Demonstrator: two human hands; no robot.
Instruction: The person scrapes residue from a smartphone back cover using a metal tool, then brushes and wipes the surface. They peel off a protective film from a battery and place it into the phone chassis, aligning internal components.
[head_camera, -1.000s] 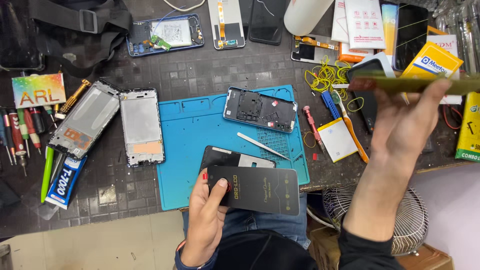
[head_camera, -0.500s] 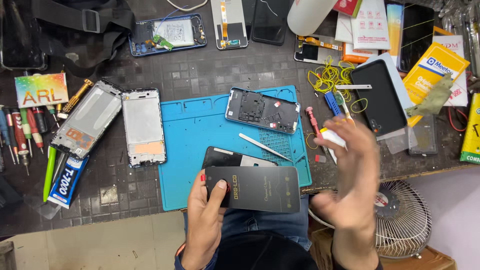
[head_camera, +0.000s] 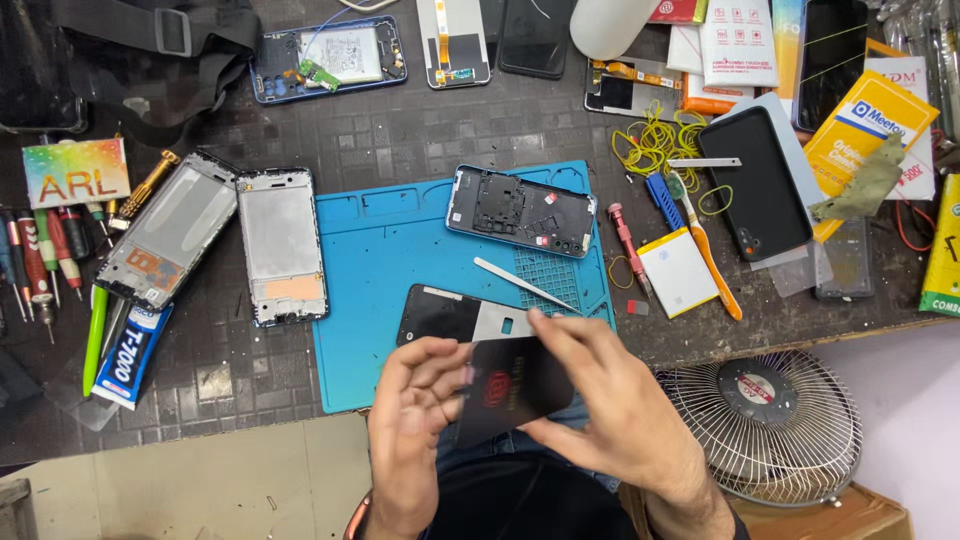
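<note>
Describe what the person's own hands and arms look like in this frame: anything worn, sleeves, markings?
Both hands are bare, with no gloves. The left hand has an orange band at its wrist, at the frame's bottom edge. The right hand runs into a bare forearm, with a dark sleeve edge just visible low down. No rings or markings show.

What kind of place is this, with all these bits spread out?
Most likely a phone repair bench. A blue repair mat holds an opened phone frame, screwdrivers lie at the side, and both hands, left hand and right hand, hold a black phone panel.

Glossy black panel (head_camera: 515, 390) (blue rubbery mat (head_camera: 400, 260)).
</note>
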